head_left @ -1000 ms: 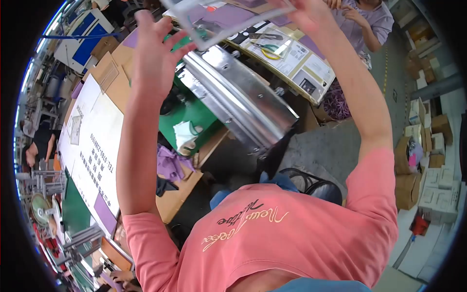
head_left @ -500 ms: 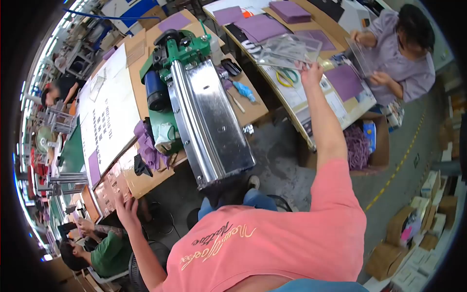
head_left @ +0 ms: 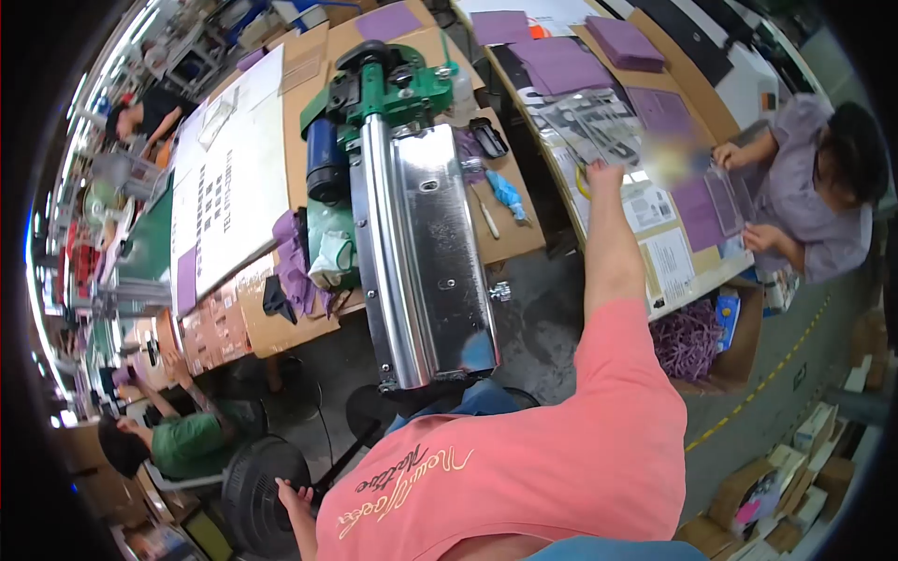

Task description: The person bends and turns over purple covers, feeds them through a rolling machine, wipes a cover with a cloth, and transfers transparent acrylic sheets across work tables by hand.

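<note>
At the near end of some clear plastic plates (head_left: pixel 587 122) on the right-hand table is my right hand (head_left: pixel 606 175), its fingers curled at their edge. Yellow-handled scissors (head_left: pixel 582 180) lie partly hidden to its left. My left hand (head_left: pixel 296 500) hangs low beside a black fan (head_left: pixel 265 491), fingers apart and holding nothing. Between the tables, a machine with a green head (head_left: pixel 398 93) and a long shiny metal bed (head_left: pixel 440 252) stands in front of me.
Purple sheets (head_left: pixel 559 65) and a purple stack (head_left: pixel 625 42) lie on the right table. Across it, a person (head_left: pixel 804 187) holds a clear plate (head_left: pixel 725 198). A carton of purple strips (head_left: pixel 687 341) stands below. Another person in green (head_left: pixel 192 439) sits at lower left.
The clear plates have come down from a tilt to lie lower on the table, my right hand still at their edge. My left hand has dropped toward the fan. The view has shifted.
</note>
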Motion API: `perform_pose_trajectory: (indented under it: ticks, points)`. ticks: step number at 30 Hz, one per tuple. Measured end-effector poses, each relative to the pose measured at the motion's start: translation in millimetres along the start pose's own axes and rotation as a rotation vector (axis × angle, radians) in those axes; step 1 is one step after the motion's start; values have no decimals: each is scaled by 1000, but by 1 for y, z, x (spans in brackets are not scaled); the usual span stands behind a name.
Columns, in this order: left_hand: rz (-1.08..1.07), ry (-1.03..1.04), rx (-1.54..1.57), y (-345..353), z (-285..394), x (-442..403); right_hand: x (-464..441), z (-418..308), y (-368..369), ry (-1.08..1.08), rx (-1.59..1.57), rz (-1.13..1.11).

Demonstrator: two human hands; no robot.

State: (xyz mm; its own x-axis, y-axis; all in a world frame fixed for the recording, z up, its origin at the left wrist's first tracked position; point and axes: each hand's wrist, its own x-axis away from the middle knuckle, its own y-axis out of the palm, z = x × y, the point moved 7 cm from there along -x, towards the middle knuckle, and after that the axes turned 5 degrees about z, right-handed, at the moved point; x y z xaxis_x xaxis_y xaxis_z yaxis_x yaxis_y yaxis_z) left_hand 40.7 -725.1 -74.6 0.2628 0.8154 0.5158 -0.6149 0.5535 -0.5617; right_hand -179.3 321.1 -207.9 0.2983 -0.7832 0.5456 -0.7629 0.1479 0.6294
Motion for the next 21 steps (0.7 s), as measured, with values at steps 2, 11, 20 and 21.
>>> perform_pose_trajectory:
  ticks: [2, 11, 20, 21]
  points:
    - [-41, 87, -49, -12, -23, -35, -8, -2, 0, 27, 214, -50]
    - [-54, 449, -338, 66, 37, 54, 18, -31, 12, -127, 702, -18]
    - [-399, 814, -449, 144, 46, 32, 133, -69, 82, -300, 827, -446]
    - [-410, 806, -457, 151, 54, 40, 149, -78, 93, -325, 843, -489]
